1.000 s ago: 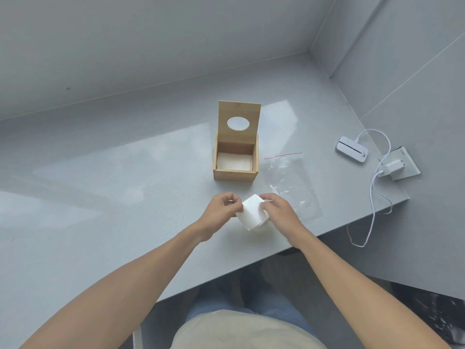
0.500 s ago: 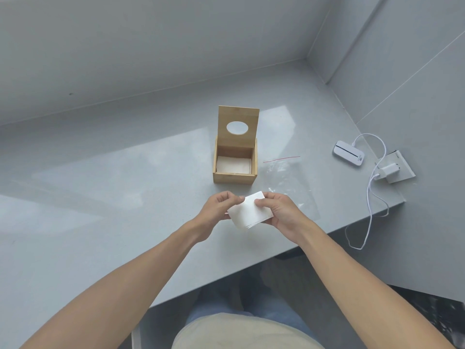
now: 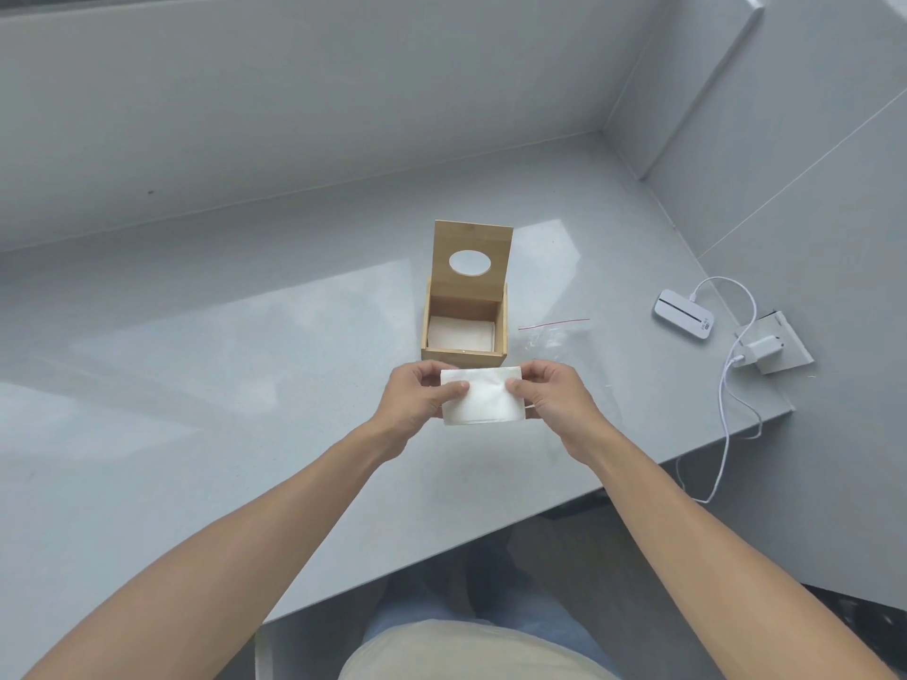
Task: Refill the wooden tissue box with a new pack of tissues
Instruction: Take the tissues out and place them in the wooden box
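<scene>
The wooden tissue box (image 3: 464, 355) stands on the grey counter with its lid (image 3: 471, 252) hinged upright, an oval hole in it. White tissue lies low inside the box. Just in front of the box I hold a white stack of tissues (image 3: 486, 397) level and flat. My left hand (image 3: 417, 400) pinches its left end and my right hand (image 3: 552, 397) pinches its right end, thumbs on top.
An empty clear zip bag with a red seal (image 3: 554, 336) lies right of the box. Further right are a small white device (image 3: 683, 315), a white cable (image 3: 736, 414) and a wall plug (image 3: 765, 347). The counter's front edge (image 3: 540, 517) runs diagonally below my forearms.
The tissue stack has turned from tilted to level and spread wide between both hands. It has also moved closer to the front of the box.
</scene>
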